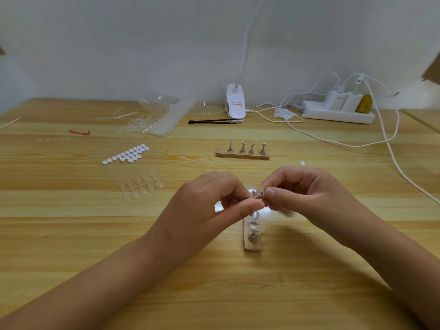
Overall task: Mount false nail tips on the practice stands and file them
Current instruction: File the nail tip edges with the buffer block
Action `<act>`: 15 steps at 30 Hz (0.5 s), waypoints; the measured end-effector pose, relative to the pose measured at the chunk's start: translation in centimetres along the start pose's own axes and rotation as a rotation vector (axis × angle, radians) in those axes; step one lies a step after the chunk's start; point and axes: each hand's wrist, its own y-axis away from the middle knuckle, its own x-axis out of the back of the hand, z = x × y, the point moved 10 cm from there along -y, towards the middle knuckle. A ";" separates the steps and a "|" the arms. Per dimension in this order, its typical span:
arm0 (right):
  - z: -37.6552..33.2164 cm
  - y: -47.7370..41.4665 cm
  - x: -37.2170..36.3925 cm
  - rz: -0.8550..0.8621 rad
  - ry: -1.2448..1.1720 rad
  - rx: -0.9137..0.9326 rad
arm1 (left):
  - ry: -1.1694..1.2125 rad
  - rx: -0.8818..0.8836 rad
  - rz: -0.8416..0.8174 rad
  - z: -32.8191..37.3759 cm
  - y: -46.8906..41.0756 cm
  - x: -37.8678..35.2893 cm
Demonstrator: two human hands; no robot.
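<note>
A wooden base (252, 246) with metal practice stands lies end-on in front of me; a pale nail tip (253, 226) sits on one near stand. Above its far end my left hand (209, 206) and my right hand (307, 189) meet, both pinching a small stand with a clear nail tip (256, 195) between fingertips. A second wooden base (242, 154) with several bare metal stands lies farther back. A sprue of clear nail tips (142, 185) lies to the left, and a sheet of white adhesive tabs (128, 154) lies beyond it.
Bags of clear nail tips (154, 120) lie at the back left, next to a red band (79, 132). A clip lamp (235, 106), black tweezers (209, 121), a power strip (338, 110) and trailing white cables (390, 148) occupy the back and right.
</note>
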 end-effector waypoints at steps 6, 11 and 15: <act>-0.3 0.2 -0.1 -0.017 0.150 0.046 | 0.033 0.030 -0.079 -0.5 0.0 -0.8; -0.6 0.3 -0.2 -0.017 0.302 0.076 | 0.039 -0.016 -0.177 -0.1 0.1 -2.1; -1.0 0.4 -0.2 -0.013 0.395 0.108 | 0.022 -0.041 -0.171 0.1 0.1 -2.1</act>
